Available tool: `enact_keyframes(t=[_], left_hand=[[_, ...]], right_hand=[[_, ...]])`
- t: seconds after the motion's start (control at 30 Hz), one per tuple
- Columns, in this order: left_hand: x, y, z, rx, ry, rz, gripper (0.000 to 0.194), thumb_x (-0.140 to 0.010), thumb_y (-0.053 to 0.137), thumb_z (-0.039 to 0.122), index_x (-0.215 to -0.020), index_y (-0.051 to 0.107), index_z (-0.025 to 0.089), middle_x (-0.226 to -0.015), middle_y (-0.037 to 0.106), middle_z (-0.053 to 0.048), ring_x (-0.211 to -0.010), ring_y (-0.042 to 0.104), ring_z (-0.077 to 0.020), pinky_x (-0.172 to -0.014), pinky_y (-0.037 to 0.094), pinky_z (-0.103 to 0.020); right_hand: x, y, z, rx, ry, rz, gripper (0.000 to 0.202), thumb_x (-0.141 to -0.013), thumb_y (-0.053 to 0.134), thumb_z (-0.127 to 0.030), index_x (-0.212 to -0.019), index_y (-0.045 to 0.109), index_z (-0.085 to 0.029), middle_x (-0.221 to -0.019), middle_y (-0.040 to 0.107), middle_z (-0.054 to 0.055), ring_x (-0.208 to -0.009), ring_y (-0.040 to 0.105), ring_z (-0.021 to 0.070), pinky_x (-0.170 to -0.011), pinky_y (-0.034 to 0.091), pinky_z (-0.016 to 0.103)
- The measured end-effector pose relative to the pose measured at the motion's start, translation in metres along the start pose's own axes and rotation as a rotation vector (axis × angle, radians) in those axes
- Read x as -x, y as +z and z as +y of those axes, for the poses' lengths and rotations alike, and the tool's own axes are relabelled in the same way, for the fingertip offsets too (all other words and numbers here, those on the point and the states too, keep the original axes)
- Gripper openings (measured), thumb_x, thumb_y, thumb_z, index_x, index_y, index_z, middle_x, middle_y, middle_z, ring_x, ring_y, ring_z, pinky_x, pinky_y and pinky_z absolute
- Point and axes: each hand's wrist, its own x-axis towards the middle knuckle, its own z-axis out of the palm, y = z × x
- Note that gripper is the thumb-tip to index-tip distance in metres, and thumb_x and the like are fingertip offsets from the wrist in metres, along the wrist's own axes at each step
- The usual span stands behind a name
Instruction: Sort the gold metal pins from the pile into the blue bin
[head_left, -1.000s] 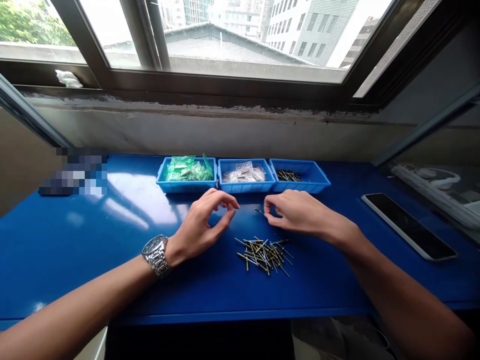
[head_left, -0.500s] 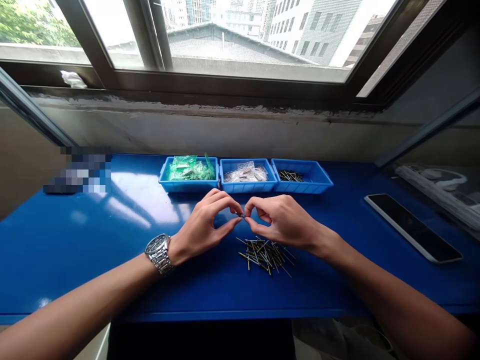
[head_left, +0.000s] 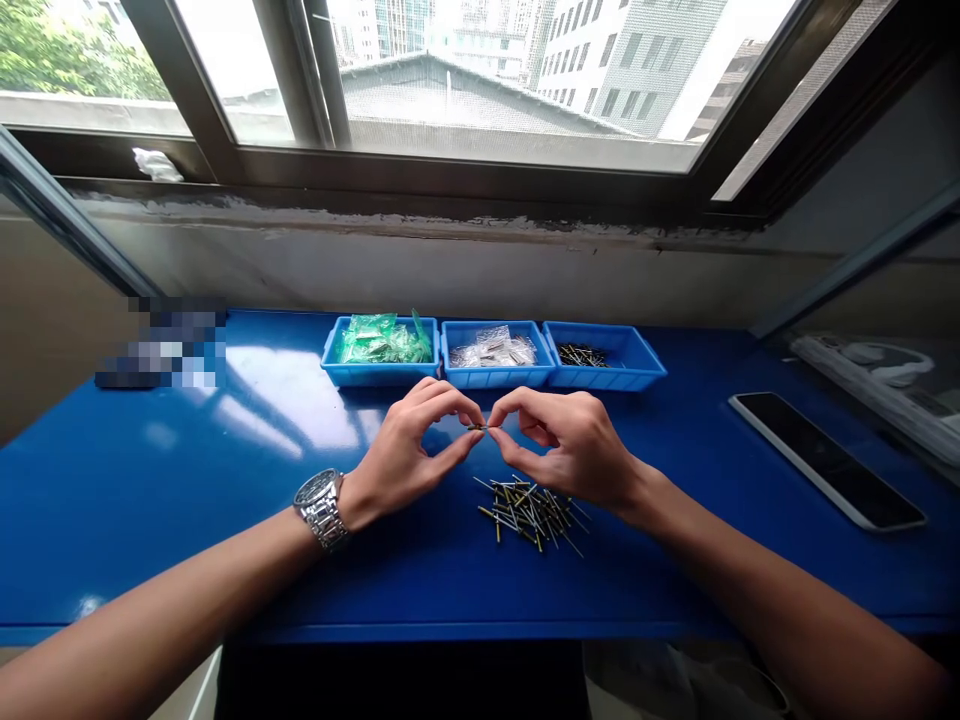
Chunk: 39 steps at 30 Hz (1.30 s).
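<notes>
My left hand point(head_left: 416, 440), with a metal watch point(head_left: 321, 505) on the wrist, pinches one end of a small thin pin point(head_left: 478, 427). The other end is between the thumb and forefinger of my right hand point(head_left: 566, 440). Fingertips cover much of the pin, so its details are hard to see. Just below my hands lies a loose pile of thin metal pins with yellowish ends point(head_left: 529, 512) on the blue table point(head_left: 375, 590).
Behind my hands stand three blue bins: one with green bags point(head_left: 379, 375), one with clear bags point(head_left: 499, 376), one with dark pins point(head_left: 604, 376). A phone point(head_left: 829, 460) lies at the right. A blurred item is at the far left.
The pin between my fingertips now lies more level and shows a little more. Both hands have otherwise hardly moved, and the whole view has shifted slightly.
</notes>
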Motion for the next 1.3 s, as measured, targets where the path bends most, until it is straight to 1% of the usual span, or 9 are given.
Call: enact_keyframes(t=[0.2,0.33,0.47,0.67,0.77,0.93,1.1,1.2,1.3], left_hand=[[0.002,0.002,-0.001,0.014,0.053,-0.056,0.004,-0.095,0.064,0.022,-0.095,0.067,0.019,-0.097,0.068,-0.007,-0.092,0.059,-0.0207,-0.082,0.051,-0.036],[0.002,0.0,0.0,0.012,0.046,0.02,0.003,-0.094,0.066,0.021,-0.096,0.068,0.018,-0.097,0.068,-0.007,-0.09,0.06,-0.0201,-0.083,0.051,-0.036],[0.0,-0.001,0.002,0.012,0.058,0.097,0.003,-0.094,0.067,0.021,-0.095,0.068,0.018,-0.095,0.069,-0.007,-0.091,0.061,-0.0203,-0.081,0.052,-0.036],[0.001,-0.001,0.003,0.006,0.088,0.099,0.004,-0.093,0.067,0.019,-0.096,0.069,0.018,-0.095,0.068,-0.007,-0.09,0.06,-0.021,-0.079,0.052,-0.035],[0.001,-0.001,0.002,0.005,0.091,0.095,0.004,-0.093,0.068,0.019,-0.096,0.069,0.017,-0.096,0.068,-0.008,-0.091,0.06,-0.021,-0.079,0.052,-0.036],[0.002,-0.001,0.003,0.006,0.076,0.101,0.003,-0.093,0.067,0.018,-0.096,0.069,0.018,-0.095,0.068,-0.007,-0.09,0.06,-0.0206,-0.08,0.051,-0.036],[0.001,-0.001,0.002,0.0,0.061,0.097,0.003,-0.093,0.067,0.018,-0.095,0.068,0.018,-0.094,0.068,-0.006,-0.089,0.06,-0.02,-0.08,0.051,-0.035],[0.002,0.0,0.001,0.002,0.063,0.071,0.004,-0.093,0.067,0.019,-0.097,0.069,0.018,-0.095,0.068,-0.006,-0.089,0.06,-0.0197,-0.082,0.051,-0.036],[0.003,0.001,0.0,0.012,0.07,0.016,0.005,-0.094,0.066,0.019,-0.098,0.069,0.018,-0.096,0.068,-0.006,-0.09,0.06,-0.0196,-0.081,0.051,-0.035]], right_hand=[[0.002,0.006,-0.004,-0.044,-0.06,0.015,0.005,-0.09,0.066,-0.02,-0.091,0.069,-0.016,-0.062,0.055,-0.006,-0.049,0.043,0.0057,-0.052,0.036,0.021],[0.001,0.003,0.0,-0.053,-0.013,0.041,0.008,-0.091,0.067,-0.024,-0.091,0.069,-0.015,-0.06,0.048,-0.007,-0.05,0.041,0.006,-0.051,0.036,0.021],[0.001,0.003,0.008,-0.052,0.027,0.009,0.011,-0.092,0.066,-0.027,-0.09,0.069,-0.017,-0.06,0.048,-0.007,-0.049,0.039,0.0065,-0.05,0.035,0.021],[0.003,0.011,0.013,-0.095,0.023,-0.071,0.011,-0.092,0.064,-0.026,-0.093,0.069,-0.016,-0.06,0.051,-0.006,-0.049,0.039,0.0064,-0.049,0.034,0.021],[0.004,0.012,0.013,-0.094,0.026,-0.075,0.011,-0.092,0.064,-0.025,-0.093,0.07,-0.016,-0.059,0.05,-0.007,-0.049,0.039,0.0064,-0.049,0.033,0.021],[0.004,0.009,0.01,-0.054,0.021,-0.025,0.01,-0.091,0.065,-0.025,-0.091,0.07,-0.016,-0.059,0.048,-0.007,-0.049,0.04,0.0065,-0.05,0.034,0.021],[0.003,0.007,0.002,-0.021,0.016,0.079,0.01,-0.092,0.065,-0.025,-0.089,0.069,-0.016,-0.057,0.047,-0.007,-0.046,0.039,0.0065,-0.048,0.036,0.022],[0.003,0.007,-0.003,-0.013,-0.014,0.128,0.007,-0.092,0.067,-0.024,-0.09,0.069,-0.017,-0.057,0.045,-0.008,-0.046,0.039,0.0061,-0.048,0.036,0.021],[0.003,0.009,-0.006,-0.039,-0.056,0.132,0.004,-0.09,0.068,-0.019,-0.091,0.069,-0.016,-0.058,0.045,-0.008,-0.047,0.039,0.0053,-0.049,0.036,0.021]])
